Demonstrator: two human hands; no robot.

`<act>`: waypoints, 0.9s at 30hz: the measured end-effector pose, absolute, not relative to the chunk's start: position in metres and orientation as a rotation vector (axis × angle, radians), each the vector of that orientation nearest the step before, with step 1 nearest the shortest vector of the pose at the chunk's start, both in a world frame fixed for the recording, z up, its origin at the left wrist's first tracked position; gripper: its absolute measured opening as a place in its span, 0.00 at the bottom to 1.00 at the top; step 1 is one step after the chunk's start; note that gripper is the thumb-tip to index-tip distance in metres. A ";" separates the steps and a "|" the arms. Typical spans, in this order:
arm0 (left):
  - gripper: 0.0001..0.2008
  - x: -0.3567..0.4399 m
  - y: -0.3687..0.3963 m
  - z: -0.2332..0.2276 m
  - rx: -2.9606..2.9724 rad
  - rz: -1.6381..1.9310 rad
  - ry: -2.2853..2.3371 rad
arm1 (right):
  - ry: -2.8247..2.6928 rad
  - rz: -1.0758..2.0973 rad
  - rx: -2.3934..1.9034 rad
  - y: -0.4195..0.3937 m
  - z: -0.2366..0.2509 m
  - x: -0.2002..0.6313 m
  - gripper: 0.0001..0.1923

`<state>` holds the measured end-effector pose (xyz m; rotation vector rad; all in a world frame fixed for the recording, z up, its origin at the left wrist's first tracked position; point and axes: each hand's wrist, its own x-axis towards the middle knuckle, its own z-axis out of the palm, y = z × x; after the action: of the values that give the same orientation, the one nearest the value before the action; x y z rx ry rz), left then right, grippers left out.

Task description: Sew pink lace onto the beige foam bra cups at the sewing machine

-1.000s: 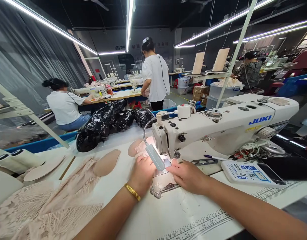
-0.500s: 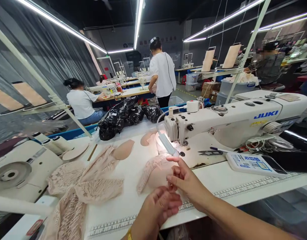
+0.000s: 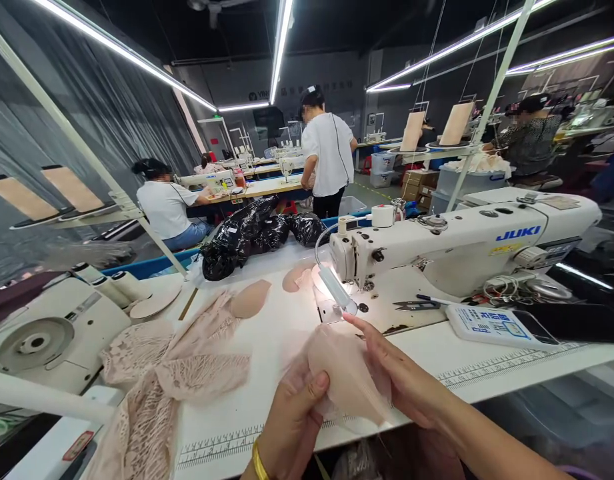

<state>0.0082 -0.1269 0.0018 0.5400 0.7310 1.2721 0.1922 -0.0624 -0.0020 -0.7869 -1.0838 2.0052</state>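
Fingers of our left hand (image 3: 291, 417) and right hand (image 3: 404, 383) pinch the beige fabric cup (image 3: 347, 380), low centre of frame, above the table (image 3: 427, 353) edge. We judge it light, soft, floppy; best gripped by its edges.

left hand (image 3: 291, 420) and right hand (image 3: 401, 383) raised together, fingers seemingly pinched shut.

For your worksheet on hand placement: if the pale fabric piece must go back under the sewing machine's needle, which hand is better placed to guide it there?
Probably the right hand: it holds the fabric piece on the sewing machine side. The left hand grips the near edge, farther away.
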 end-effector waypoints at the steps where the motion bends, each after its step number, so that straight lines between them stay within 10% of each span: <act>1: 0.29 0.007 -0.125 0.001 0.544 1.303 0.733 | -1.055 1.991 -0.781 -0.066 -0.003 0.192 0.43; 27: 0.19 0.032 -0.087 0.013 0.270 1.515 0.922 | -1.058 1.748 -0.858 -0.079 -0.034 0.182 0.49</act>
<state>0.0324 -0.0868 0.0133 0.2700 0.9215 1.5147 0.1824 -0.0786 -0.0338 -0.8585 -1.0575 1.7478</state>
